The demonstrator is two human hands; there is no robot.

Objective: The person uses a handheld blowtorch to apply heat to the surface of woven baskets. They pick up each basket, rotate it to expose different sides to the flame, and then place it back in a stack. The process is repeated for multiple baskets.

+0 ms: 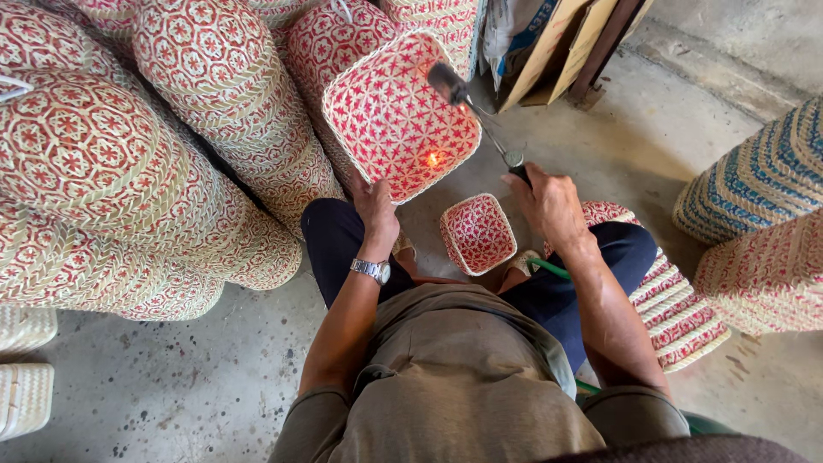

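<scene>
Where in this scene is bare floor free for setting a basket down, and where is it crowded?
Bare concrete floor lies lower left, between the stacked red-and-white baskets and the person's left arm. Another patch lies upper right, between the torch and the blue-striped baskets. It is crowded by the knees, around the small basket.

Soft, even daylight, faint shadows, sharp focus, with wide-angle bending at the edges.

Stacked baskets [154, 163] piled at left on the floor [189, 377]. Square basket [396, 116] held up ahead in the left hand [374, 206], torch [480, 111] just right of it in the right hand [549, 201]. Small basket [478, 233] on the floor between the knees. More baskets [759, 223] at far right.
</scene>
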